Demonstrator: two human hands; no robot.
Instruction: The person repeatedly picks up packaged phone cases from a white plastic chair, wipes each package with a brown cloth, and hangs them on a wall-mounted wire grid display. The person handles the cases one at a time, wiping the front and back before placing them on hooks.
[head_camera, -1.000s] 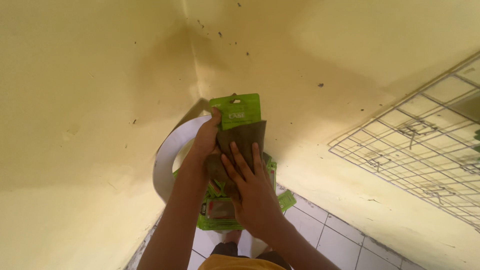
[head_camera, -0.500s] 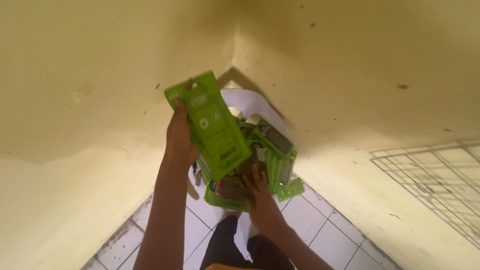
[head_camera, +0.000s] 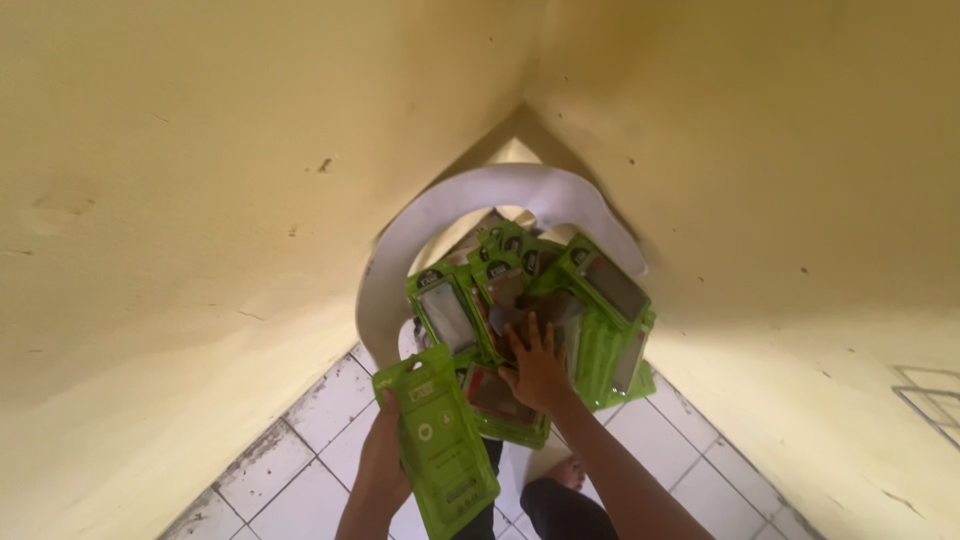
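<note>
Head view: left hand (head_camera: 382, 462) grips one flat, glossy green plastic packet (head_camera: 438, 440), low left; right hand (head_camera: 535, 368) lies spread on the heap of packets (head_camera: 560, 300) on a curved white plastic chair (head_camera: 440, 215).

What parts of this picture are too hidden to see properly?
- Head view: the white plastic chair seat, covered by the pile of green packets.
- The packets beneath the right hand, hidden by it.
- The left hand's fingers, behind the green flat packet it holds.
- The bare foot, partly behind the arm.
</note>
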